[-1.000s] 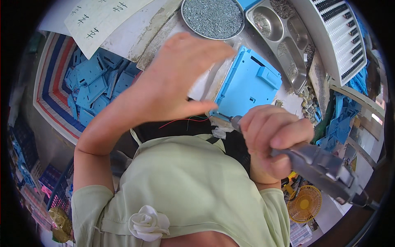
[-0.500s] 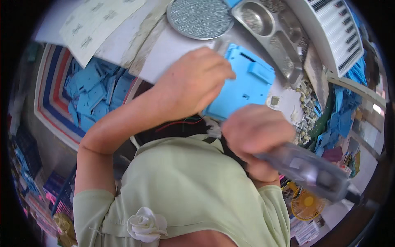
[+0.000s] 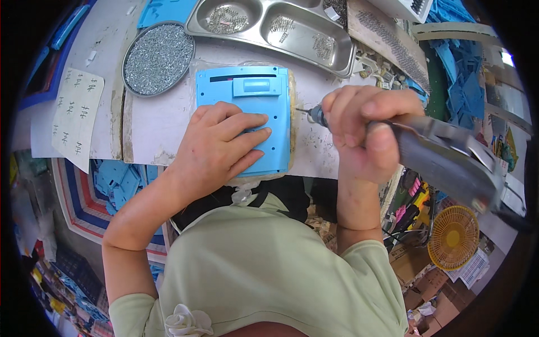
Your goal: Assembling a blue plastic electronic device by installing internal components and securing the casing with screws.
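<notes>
On the table in front of me a flat blue plastic housing panel (image 3: 276, 132) lies on a pad wrapped in clear film. It has a long slot and a raised block near its far edge, and small holes. My left hand (image 3: 216, 140) rests flat on its left part, fingers spread, covering some of the surface. To the right, my right hand (image 3: 368, 126) grips a dark grey electric screwdriver (image 3: 452, 149). Its thin bit points left, just beside the panel's right edge, apparently not touching it. I cannot make out a screw on the tip.
A round dish of small screws (image 3: 158, 59) stands beyond the panel at left, beside a divided steel tray (image 3: 265, 25) with small metal parts. A striped bag (image 3: 78, 194) of blue pieces sits lower left. A cord trails from the screwdriver. A yellow plastic basket (image 3: 453, 238) is lower right.
The view has turned, so the panel appears straighter. My left hand, earlier curled at the panel's left edge, now lies spread on it. The screwdriver now points left beside the panel.
</notes>
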Demonstrator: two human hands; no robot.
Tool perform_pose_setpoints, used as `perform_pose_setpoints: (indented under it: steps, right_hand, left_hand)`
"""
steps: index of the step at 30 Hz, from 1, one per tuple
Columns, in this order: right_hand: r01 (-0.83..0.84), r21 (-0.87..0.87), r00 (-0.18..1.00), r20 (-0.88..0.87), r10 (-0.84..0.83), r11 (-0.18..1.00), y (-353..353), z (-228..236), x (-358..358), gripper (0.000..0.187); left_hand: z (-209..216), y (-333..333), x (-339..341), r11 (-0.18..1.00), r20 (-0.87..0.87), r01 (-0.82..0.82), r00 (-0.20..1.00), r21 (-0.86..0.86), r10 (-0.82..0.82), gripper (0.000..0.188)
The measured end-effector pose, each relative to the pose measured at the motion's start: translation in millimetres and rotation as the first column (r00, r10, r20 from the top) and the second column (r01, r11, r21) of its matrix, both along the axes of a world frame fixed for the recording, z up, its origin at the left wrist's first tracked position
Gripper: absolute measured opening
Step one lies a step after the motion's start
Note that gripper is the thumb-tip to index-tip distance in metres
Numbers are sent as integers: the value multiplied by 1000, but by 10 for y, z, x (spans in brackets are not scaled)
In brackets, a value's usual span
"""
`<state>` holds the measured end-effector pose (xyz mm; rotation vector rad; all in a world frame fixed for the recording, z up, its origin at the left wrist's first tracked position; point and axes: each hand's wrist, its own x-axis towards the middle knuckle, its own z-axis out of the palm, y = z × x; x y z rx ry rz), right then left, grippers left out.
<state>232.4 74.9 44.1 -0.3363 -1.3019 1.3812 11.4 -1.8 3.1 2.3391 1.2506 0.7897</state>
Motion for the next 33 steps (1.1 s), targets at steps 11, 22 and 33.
perform_pose_setpoints:
  steps: [11, 22, 33]
  right_hand:
    - [-6, -44, 986, 164, 13, 999, -175, 87, 35, 24]
    - [-72, 85, 992, 114, 62, 994, -190, 424, -62, 29]
    - [18, 95, 999, 42, -22, 995, 86, 596, 435, 21]
  left_hand:
    - [-25, 8, 0, 1000, 20, -9, 1000, -1, 10, 39]
    - [-4, 437, -166, 924, -66, -233, 962, 304, 264, 36]
    - [-1334, -2558, -2567, -173, 455, -936, -303, -306, 837, 22]
